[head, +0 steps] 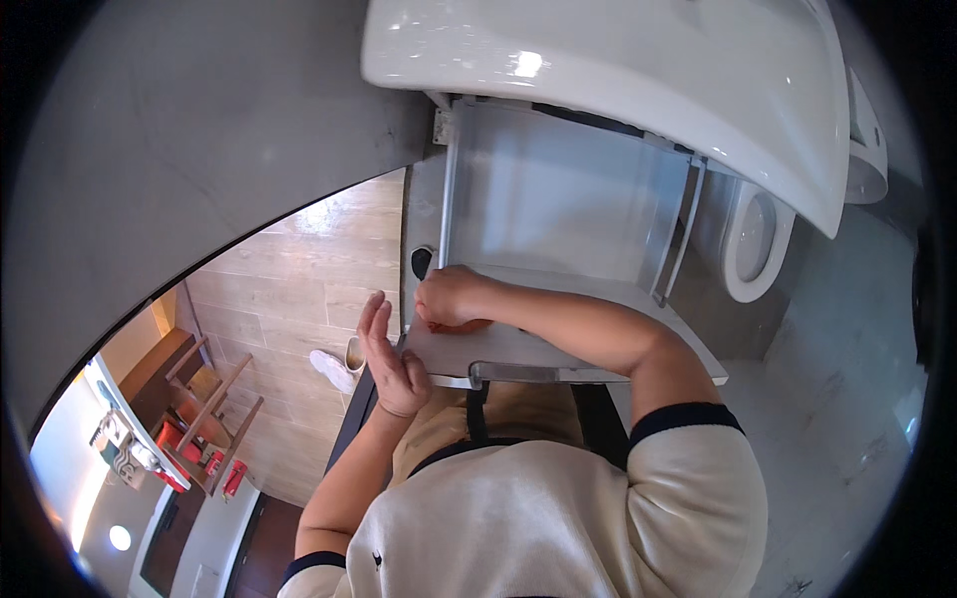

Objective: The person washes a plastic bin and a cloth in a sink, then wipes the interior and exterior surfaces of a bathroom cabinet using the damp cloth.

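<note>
A drawer (553, 202) with a pale, smooth bottom and metal side rails stands pulled out under a white washbasin (635, 90). My right hand (452, 297) is clenched over the inner side of the drawer front (598, 336), near its left end. Just below that fist shows an orange-red patch (460, 327), and whether it is an object or a reflection is unclear. What the fist may hold is hidden. My left hand (394, 362) is raised at the left end of the drawer front, fingers extended and holding nothing. Its palm faces that end.
A white toilet (755, 239) stands right of the drawer. Grey wall panel (209, 112) fills the upper left. Further left are a wood-look floor (291, 299), pale shoes (334, 370) and a wooden chair (217, 411). A small dark round object (422, 260) lies beside the drawer's left rail.
</note>
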Available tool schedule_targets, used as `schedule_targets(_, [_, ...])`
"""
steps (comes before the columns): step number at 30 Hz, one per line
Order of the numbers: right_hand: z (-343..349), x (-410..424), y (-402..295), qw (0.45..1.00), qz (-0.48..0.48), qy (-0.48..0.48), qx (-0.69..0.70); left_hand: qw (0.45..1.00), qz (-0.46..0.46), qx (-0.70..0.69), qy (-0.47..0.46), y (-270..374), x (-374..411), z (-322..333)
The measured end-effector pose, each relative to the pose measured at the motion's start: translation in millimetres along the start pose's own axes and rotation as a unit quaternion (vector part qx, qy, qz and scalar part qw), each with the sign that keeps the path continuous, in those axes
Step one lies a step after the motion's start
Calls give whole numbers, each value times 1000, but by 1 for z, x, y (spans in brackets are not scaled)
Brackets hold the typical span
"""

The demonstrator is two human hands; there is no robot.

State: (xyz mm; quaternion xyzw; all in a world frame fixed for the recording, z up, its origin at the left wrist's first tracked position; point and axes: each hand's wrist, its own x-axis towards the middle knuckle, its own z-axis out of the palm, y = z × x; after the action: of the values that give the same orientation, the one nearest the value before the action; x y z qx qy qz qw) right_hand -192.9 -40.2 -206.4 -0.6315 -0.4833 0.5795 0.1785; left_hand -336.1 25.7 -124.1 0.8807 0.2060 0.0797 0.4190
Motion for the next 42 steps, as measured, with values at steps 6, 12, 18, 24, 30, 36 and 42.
schedule_targets(6, [-62,-76,129,852,14,177,491,995,-26,32,-91,9,4,-6])
schedule_targets(12, [-172,-155,264,612,219,753,108,992,-47,16,-118,1,3,-4])
schedule_targets(18, [-185,-93,337,641,317,695,-71,989,-49,38,-131,6,10,0])
schedule_targets(24, [-108,-27,322,663,264,694,-97,986,-40,97,-126,11,9,1])
schedule_targets(30, [-75,-66,340,629,289,719,-59,988,-36,82,-126,10,7,1])
schedule_targets(36, [-91,-90,372,523,316,790,54,989,-40,75,-121,14,15,10])
schedule_targets(42, [-238,21,309,519,238,812,118,990,-68,106,-68,-2,13,-2])
